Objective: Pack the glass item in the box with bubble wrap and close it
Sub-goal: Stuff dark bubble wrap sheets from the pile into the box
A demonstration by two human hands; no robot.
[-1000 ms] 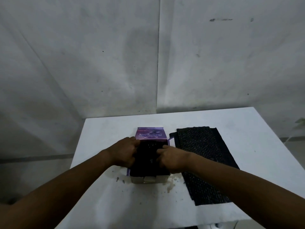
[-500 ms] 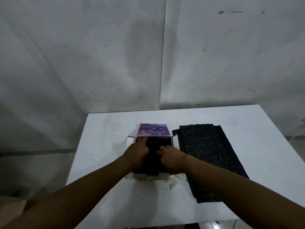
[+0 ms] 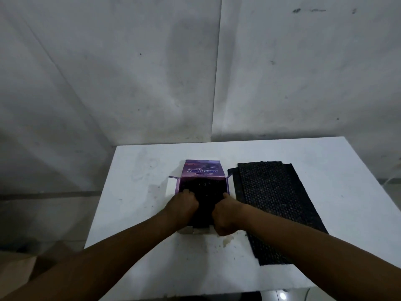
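Note:
A purple box (image 3: 202,170) lies open on the white table (image 3: 138,187), its printed lid flap raised at the far side. Black bubble wrap (image 3: 206,187) fills the box's opening. My left hand (image 3: 183,205) presses on the wrap's left side with the fingers curled down into the box. My right hand (image 3: 226,213) presses on the right side in the same way, thumb pointing forward. The glass item is hidden beneath the wrap and hands.
More black bubble wrap sheets (image 3: 273,203) lie flat to the right of the box, reaching the table's near edge. A grey wall stands behind the table. A brown carton (image 3: 15,272) sits on the floor at lower left.
Both hands have slid toward me along the wrap, exposing more of it at the far end of the box. The camera view has shifted slightly.

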